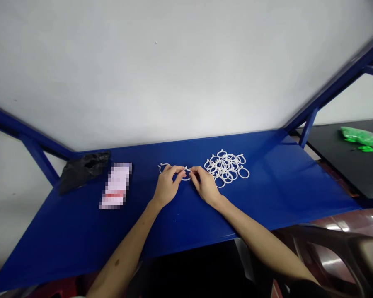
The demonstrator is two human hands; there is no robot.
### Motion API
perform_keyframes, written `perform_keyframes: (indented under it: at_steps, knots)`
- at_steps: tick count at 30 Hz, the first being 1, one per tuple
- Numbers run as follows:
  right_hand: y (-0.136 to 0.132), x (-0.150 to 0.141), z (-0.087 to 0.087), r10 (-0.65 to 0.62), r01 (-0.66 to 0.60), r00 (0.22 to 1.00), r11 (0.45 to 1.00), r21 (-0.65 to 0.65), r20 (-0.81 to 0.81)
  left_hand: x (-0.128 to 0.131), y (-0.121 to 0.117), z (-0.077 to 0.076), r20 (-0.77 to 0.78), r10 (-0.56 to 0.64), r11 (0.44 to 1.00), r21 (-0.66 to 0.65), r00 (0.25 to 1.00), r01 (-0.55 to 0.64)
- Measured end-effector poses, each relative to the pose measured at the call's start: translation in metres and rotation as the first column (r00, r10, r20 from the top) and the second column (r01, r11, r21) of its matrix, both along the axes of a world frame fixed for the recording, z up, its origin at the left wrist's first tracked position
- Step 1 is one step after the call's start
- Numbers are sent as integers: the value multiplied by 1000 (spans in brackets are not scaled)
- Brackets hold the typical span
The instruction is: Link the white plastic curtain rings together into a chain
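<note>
Between my two hands is a white plastic ring (186,179) with a small knob at its top. My left hand (167,184) pinches its left side, and my right hand (206,186) pinches its right side. Another white ring (163,165) lies on the blue table just behind my left hand, partly hidden by the fingers. Right beside my right hand, a loose pile of white rings (225,165) is spread out, several overlapping, each with a small knob.
On the blue table (180,231), a blurred pink-and-white rectangular thing (116,184) lies to the left, with a crumpled black plastic bag (83,169) beyond it. Blue metal braces (309,126) flank the table. A dark table at right holds a bag of green pieces (360,136). A brown chair (329,252) stands lower right.
</note>
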State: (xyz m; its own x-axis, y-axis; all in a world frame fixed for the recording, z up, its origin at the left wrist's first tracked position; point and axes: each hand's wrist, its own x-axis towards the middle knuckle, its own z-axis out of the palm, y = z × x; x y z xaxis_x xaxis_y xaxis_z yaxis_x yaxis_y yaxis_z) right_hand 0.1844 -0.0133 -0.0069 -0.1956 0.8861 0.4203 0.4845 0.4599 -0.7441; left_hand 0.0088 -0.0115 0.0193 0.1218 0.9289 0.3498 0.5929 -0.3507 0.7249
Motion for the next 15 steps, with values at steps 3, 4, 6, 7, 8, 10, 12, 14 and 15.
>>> perform_keyframes:
  at_steps: [3,4,6,7,8,10,12,14,15]
  knots:
    - [-3,-1,0,14,-18,998,997,76,55,-2,0,-2,32,-25,998,-61,999,26]
    - [-4,-1,1,22,-29,997,995,95,77,-2,0,-3,44,-32,996,-77,999,35]
    - [-6,0,3,48,-63,991,991,120,128,-3,0,-3,62,-44,993,-106,997,50]
    - [-7,1,5,59,-80,986,988,130,155,-3,-1,-3,65,-50,992,-116,997,57]
    - [-8,2,6,66,-93,981,986,140,182,-3,-1,-3,62,-57,990,-123,996,65]
    - [-9,5,7,75,-114,969,981,157,234,-2,-3,-2,52,-76,988,-130,996,82]
    - [-11,8,6,75,-126,959,977,174,274,-1,-4,-2,54,-93,986,-130,994,99]
    - [-12,9,5,77,-141,948,972,190,308,-1,-5,-2,60,-106,986,-127,993,113]
    - [-13,10,4,78,-149,942,969,199,326,-1,-5,-3,54,-112,986,-120,992,118]
